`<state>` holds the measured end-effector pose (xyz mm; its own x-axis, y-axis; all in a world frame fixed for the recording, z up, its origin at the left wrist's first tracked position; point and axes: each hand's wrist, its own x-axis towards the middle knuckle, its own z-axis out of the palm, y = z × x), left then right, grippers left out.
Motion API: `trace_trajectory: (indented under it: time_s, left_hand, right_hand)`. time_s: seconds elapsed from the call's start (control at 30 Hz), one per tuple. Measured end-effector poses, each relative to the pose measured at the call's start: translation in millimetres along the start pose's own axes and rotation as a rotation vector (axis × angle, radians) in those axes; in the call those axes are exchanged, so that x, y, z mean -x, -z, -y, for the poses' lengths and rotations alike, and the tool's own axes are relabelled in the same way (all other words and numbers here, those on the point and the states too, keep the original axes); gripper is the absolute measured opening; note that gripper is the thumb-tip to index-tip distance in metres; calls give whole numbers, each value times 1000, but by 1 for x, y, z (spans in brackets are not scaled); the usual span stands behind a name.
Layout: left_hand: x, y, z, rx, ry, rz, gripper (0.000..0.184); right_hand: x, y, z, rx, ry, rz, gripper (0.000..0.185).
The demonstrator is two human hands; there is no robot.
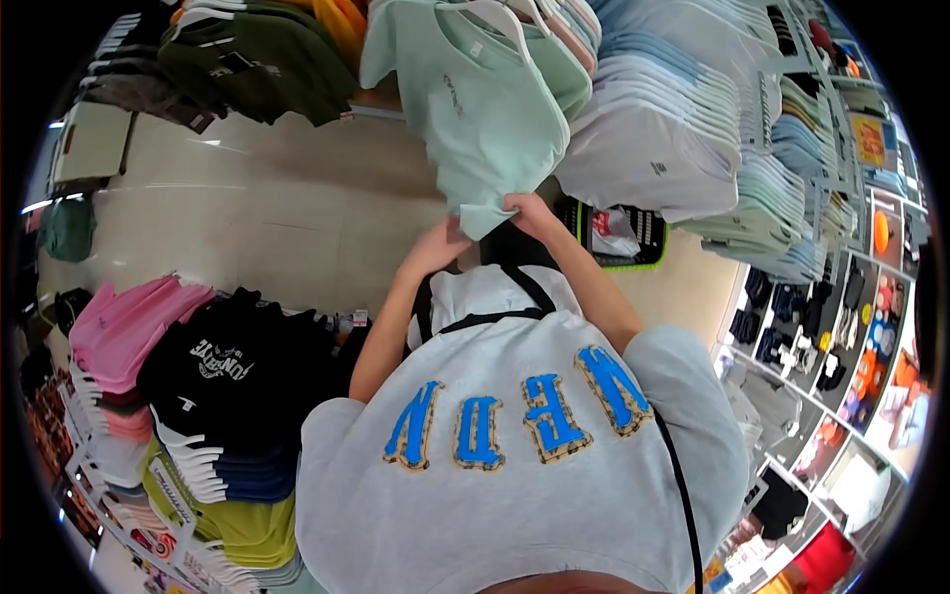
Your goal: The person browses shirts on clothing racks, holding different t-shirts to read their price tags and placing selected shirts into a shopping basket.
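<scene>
A mint green T-shirt (pixel 485 109) hangs from a white hanger (pixel 495 18) at the top middle, with small dark print on its chest. My left hand (pixel 438 245) is closed on the lower left part of its hem. On the right of the hem, my right hand (pixel 529 214) pinches the fabric between thumb and fingers. The hem is folded up between the two hands, showing a lighter flap. Some fingers of my left hand are hidden or blurred.
White shirts (pixel 653 148) hang right of the mint one, dark green shirts (pixel 252 64) to the left. A black basket with a green rim (pixel 648 263) stands on the floor (pixel 287 218). Black shirts (pixel 228 366) and pink shirts (pixel 139 327) hang at the lower left.
</scene>
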<state>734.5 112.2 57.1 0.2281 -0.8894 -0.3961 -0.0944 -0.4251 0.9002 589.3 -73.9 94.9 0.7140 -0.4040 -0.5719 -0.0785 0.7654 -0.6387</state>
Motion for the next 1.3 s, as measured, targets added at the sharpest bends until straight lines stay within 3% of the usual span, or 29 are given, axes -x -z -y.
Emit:
trace_trajectory:
  time_s: [0.03, 0.1, 0.13, 0.2, 0.23, 0.3, 0.33, 0.4, 0.43, 0.47, 0.53, 0.57, 0.6, 0.67, 0.7, 0.73, 0.8, 0.93, 1.0, 1.03, 1.2, 1.27, 1.3]
  left_hand:
    - [-2, -3, -2, 5, 4, 19, 51]
    - [-9, 0, -18, -312, -97, -232, 62]
    - [-13, 4, -26, -309, -100, -225, 62]
    - [-20, 7, -40, -367, -113, 148, 62]
    - [-25, 6, -46, -365, -116, 155, 62]
    - [-36, 0, -57, -171, -101, 461, 58]
    - [-40, -2, -61, -173, -103, 466, 58]
    - [-47, -7, -68, 42, -172, 451, 53]
    - [-47, -16, -63, -27, -220, 219, 47]
    - [-53, -18, -70, -51, -336, 185, 40]
    - [-64, -19, -83, 236, -48, 194, 34]
    - [-65, -15, -94, 225, -44, 191, 34]
    - [-67, -11, -107, 359, -66, 103, 35]
    - [-70, 2, -132, 477, -84, 13, 36]
    - [-71, 8, -143, 514, -65, 49, 36]
    - [-73, 13, -154, 552, -46, 86, 36]
    - [-76, 16, -182, 555, -29, 139, 36]
    - [-97, 8, -225, 526, -44, 119, 33]
    - [-110, 2, -240, 794, -22, -30, 32]
    - [-119, 5, -240, 815, 16, -55, 32]
    - [-136, 5, -243, 907, -1, -127, 32]
    - [-136, 3, -240, 942, 95, -190, 31]
    - [-136, 3, -237, 938, 105, -192, 31]
  right_hand:
    - [21, -13, 11, -6, -3, -19, 56]
    - [52, -41, 37, -292, -90, 155, 62]
    - [58, -42, 41, -362, -74, 218, 66]
    - [66, -54, 62, -395, -28, 370, 65]
    - [64, -57, 72, -395, -24, 363, 65]
    - [55, -65, 92, -433, 103, 647, 56]
    - [55, -71, 102, -434, 109, 644, 56]
    - [57, -81, 120, -441, 75, 373, 46]
    - [56, -76, 124, -398, 88, 274, 47]
    - [53, -68, 125, -404, 92, 275, 47]
    - [43, -44, 120, -22, 231, 225, 56]
    - [43, -34, 117, 314, 359, 88, 67]
    - [46, -32, 116, 302, 361, 94, 67]
    - [51, -28, 110, 757, 274, 40, 74]
    - [44, -17, 100, 670, 103, 181, 74]
    - [37, -7, 90, 896, 69, 201, 68]
    - [41, -16, 83, 815, 141, 336, 59]
    - [28, -16, 76, 704, 352, 254, 49]
    - [28, -12, 96, 514, 380, 193, 40]
    - [31, -8, 112, 544, 185, 145, 37]
    - [34, 6, 125, 116, 131, 64, 41]
    - [36, 6, 125, -200, 45, 66, 40]
    - [31, 13, 120, -209, 40, 66, 40]
